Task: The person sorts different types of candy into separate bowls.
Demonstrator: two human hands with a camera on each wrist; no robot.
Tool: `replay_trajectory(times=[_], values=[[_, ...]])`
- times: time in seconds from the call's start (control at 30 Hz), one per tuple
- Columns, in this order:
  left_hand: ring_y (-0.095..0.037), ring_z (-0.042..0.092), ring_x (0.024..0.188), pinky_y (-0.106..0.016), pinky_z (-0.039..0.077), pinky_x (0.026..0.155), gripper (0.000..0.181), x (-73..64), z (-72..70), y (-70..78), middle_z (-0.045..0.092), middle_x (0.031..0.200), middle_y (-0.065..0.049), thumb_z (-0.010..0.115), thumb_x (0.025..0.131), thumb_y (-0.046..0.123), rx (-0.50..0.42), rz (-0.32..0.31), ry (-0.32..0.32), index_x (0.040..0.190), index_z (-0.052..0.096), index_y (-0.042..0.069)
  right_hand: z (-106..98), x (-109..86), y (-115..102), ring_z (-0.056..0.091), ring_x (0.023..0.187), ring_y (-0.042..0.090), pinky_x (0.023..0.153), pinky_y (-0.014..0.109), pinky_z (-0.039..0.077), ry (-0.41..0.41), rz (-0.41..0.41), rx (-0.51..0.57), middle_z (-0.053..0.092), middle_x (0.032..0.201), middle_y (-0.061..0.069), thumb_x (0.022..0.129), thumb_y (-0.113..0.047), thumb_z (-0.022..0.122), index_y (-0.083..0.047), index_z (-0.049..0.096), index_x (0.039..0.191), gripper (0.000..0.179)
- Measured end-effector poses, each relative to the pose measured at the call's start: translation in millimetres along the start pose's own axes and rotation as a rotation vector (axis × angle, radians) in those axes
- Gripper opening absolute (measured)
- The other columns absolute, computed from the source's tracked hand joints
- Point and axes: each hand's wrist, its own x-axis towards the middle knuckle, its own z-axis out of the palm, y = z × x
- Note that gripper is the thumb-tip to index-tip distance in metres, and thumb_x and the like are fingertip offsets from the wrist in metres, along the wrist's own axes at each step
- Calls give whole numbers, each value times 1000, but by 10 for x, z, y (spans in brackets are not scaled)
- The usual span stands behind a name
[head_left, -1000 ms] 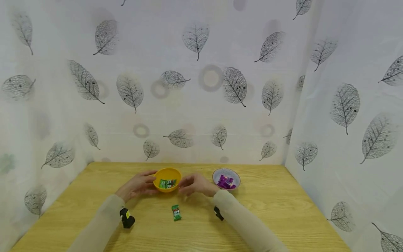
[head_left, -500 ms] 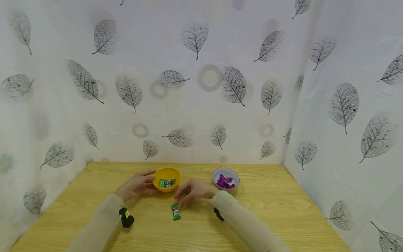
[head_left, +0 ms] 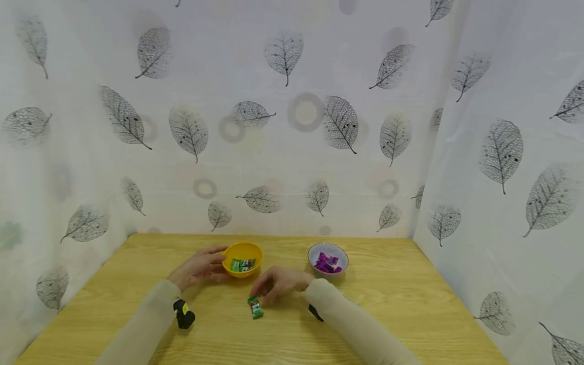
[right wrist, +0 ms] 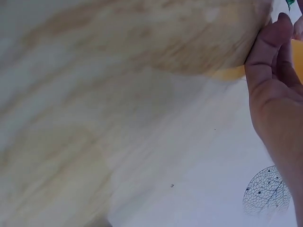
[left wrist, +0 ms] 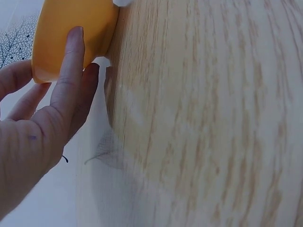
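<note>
A yellow bowl (head_left: 243, 274) stands on the wooden table and holds green-wrapped candies (head_left: 243, 265). My left hand (head_left: 198, 268) lies against the bowl's left side, its spread fingers touching the outer wall; the left wrist view shows one long straight finger (left wrist: 71, 66) along it. In front of the bowl lies a single green candy (head_left: 255, 307). Over its far end is my right hand (head_left: 278, 284), thumb and forefinger bent down beside the wrapper and slightly apart. In the right wrist view only a green corner of the candy (right wrist: 289, 2) shows, near the thumb tip.
To the right of the yellow bowl, a pale bowl with a pink rim (head_left: 343, 268) holds purple-wrapped candies (head_left: 327, 262). A white curtain (head_left: 301, 162) printed with leaves hangs behind the table (head_left: 392, 314) and along both its sides.
My right hand has left the yellow bowl's right side and come down toward me to the loose green candy, which has tilted slightly. The left hand stays at the bowl.
</note>
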Motion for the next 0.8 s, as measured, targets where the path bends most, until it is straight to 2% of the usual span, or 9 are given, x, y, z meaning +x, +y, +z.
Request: replay_trajectory(times=[0.13,0.27,0.53,0.8], values=[[-25,63,108,-45,56,91,55,-7,-1,-2,35,150,-30,47,104,16,-1,6,-2,154,27,3,15,17,-4,55,89,4,79,14,47,-26,-28,-31,70,109,-7,86,-5,73,-10,71,118,33],[-25,63,107,-45,55,91,55,-22,4,0,36,149,-30,48,103,15,0,8,-3,153,28,3,35,37,4,53,84,1,73,14,45,-68,-46,-75,68,105,-9,86,-8,74,-12,70,120,34],[-24,63,106,-45,55,91,56,-36,9,11,33,150,-31,47,104,14,1,12,-11,154,26,2,68,46,12,51,73,-2,64,13,43,-98,-16,-82,66,88,-5,86,-13,75,-12,71,117,30],[-25,63,107,-46,55,91,56,-27,11,12,34,150,-30,47,104,14,0,12,-14,154,26,2,99,40,-43,51,69,-2,62,12,42,-105,1,-100,63,78,-11,86,-13,75,-11,73,112,26]])
